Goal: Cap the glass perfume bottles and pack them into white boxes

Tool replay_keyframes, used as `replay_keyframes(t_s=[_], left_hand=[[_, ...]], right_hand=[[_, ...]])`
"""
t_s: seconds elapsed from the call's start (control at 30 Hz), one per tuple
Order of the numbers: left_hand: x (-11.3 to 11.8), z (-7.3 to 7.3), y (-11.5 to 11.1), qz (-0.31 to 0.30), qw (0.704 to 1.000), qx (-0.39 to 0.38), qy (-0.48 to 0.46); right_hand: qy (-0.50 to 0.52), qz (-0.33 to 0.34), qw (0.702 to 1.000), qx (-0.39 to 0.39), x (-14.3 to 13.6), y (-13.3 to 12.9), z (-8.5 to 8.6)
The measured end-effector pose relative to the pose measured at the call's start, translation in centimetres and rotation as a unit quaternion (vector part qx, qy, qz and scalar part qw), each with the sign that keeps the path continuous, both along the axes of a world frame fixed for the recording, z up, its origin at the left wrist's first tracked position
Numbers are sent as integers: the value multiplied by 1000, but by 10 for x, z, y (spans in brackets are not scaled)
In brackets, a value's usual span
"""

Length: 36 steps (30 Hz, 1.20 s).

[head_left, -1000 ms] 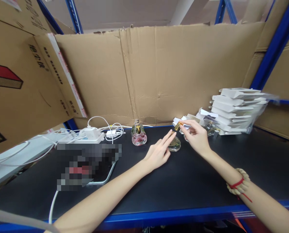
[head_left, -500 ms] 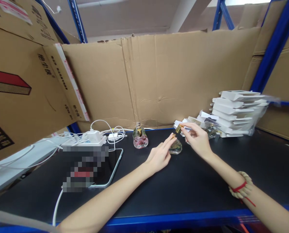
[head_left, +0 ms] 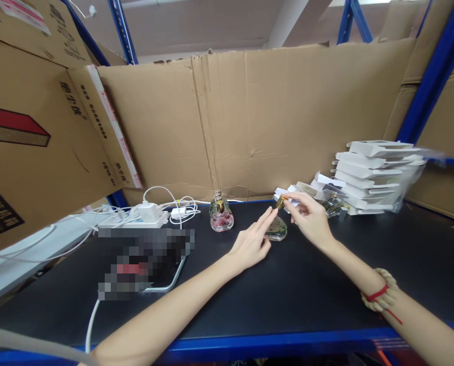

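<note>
A small gold cap [head_left: 281,202] is pinched between the fingertips of my right hand [head_left: 310,217], above a glass bottle. That bottle [head_left: 278,231], with a greenish pattern inside, lies tilted on the black tabletop [head_left: 288,295]. My left hand [head_left: 250,243] rests against it, fingers stretched towards its neck and the cap; the fingers hide the neck. Further left, an upright glass bottle [head_left: 222,216] with pink flowers and a gold part stands apart from both hands.
White cartons [head_left: 375,178] are stacked at the back right, beside loose opened boxes [head_left: 318,188] and more glass pieces. At the left are a power strip [head_left: 149,216] with tangled white cables and a tablet-like device [head_left: 169,284]. A cardboard wall [head_left: 288,122] closes the back.
The gold cap has come closer to my left fingertips and the bottle's neck. My left fingers have shifted slightly upward. The view has moved a little.
</note>
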<state>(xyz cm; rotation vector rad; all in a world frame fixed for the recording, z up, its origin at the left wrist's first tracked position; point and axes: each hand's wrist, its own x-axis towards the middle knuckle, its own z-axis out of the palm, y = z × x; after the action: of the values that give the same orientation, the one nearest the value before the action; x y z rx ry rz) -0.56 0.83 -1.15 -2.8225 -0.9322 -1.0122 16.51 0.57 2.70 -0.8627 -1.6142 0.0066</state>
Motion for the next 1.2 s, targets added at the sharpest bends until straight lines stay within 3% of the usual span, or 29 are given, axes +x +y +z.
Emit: replay_keyframes(t_s=[0.63,0.8,1.2], left_hand=[[1,-3,3,-4,1000,3,-7],[1,-5,3,-9,999,3,-51],[2,-3,1,29,997,-63,-21]], right_hand=[[7,27,999,-39,-1,2,-2],[-40,51,998,-22,-1,2,-4],[-49,108,993,-22,1,8,-6]])
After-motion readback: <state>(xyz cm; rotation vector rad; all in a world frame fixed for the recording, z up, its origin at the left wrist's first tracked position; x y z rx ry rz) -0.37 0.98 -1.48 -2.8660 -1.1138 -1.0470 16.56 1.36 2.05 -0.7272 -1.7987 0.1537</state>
